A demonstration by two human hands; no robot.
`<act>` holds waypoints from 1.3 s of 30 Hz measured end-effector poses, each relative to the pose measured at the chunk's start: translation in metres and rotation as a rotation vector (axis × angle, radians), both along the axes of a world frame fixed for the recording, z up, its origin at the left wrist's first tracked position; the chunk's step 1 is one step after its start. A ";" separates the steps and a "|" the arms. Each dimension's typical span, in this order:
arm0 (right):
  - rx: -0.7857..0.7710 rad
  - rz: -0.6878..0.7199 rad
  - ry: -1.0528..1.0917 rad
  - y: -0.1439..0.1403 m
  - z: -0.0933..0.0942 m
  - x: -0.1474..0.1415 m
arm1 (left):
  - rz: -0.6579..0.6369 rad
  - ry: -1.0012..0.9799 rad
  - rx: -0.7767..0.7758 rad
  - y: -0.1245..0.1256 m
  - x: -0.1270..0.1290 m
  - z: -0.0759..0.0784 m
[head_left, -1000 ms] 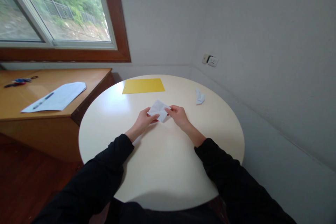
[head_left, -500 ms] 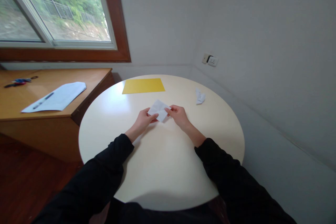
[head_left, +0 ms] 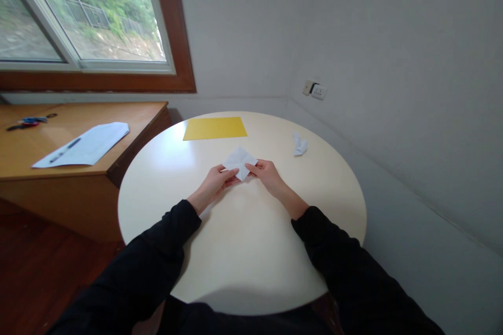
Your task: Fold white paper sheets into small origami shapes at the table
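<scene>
Folded white paper (head_left: 239, 161) sits diamond-wise between both hands, short of the yellow sheet (head_left: 214, 128) on the round surface (head_left: 243, 251); left hand (head_left: 214, 182) and right hand (head_left: 267, 174) each pinch a near corner, equally close

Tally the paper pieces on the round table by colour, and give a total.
White: 2, the folded white paper pinched by the left hand and right hand, and the small white paper figure lying apart.
Yellow: 1, the yellow sheet lying flat.
Total: 3 on the round table.
</scene>
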State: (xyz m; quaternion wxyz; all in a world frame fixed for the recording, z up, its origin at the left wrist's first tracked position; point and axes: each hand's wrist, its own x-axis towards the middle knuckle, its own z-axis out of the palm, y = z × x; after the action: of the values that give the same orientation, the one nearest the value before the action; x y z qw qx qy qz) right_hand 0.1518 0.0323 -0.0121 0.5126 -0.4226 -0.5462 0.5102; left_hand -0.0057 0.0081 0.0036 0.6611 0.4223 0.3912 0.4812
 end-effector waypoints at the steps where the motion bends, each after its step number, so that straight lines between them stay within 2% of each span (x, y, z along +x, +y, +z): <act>1: 0.005 -0.013 0.008 0.001 -0.001 0.000 | -0.007 -0.008 -0.031 -0.001 0.001 0.000; 6: 0.037 -0.079 0.017 0.004 -0.002 0.000 | -0.082 0.015 -0.042 -0.002 0.005 -0.008; 13: 0.054 -0.077 0.028 0.004 -0.002 -0.001 | -0.031 0.123 0.021 -0.002 0.008 -0.011; 18: -0.011 -0.036 0.066 0.003 -0.002 -0.002 | -0.028 0.148 0.037 -0.001 0.008 -0.012; 22: -0.067 0.011 0.042 -0.001 0.002 -0.005 | -0.040 0.187 0.087 0.000 0.009 -0.014; 28: -0.065 0.002 -0.006 -0.006 0.006 -0.006 | -0.073 0.237 0.200 0.002 0.009 -0.019; 39: -0.098 -0.035 0.140 -0.006 0.007 -0.006 | -0.052 0.261 0.309 0.004 0.008 -0.020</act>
State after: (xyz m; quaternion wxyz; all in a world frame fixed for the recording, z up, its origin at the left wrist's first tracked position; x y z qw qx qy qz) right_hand 0.1458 0.0264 -0.0050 0.5368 -0.4201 -0.4760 0.5557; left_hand 0.0019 0.0121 -0.0163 0.5441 0.5876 0.3842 0.4595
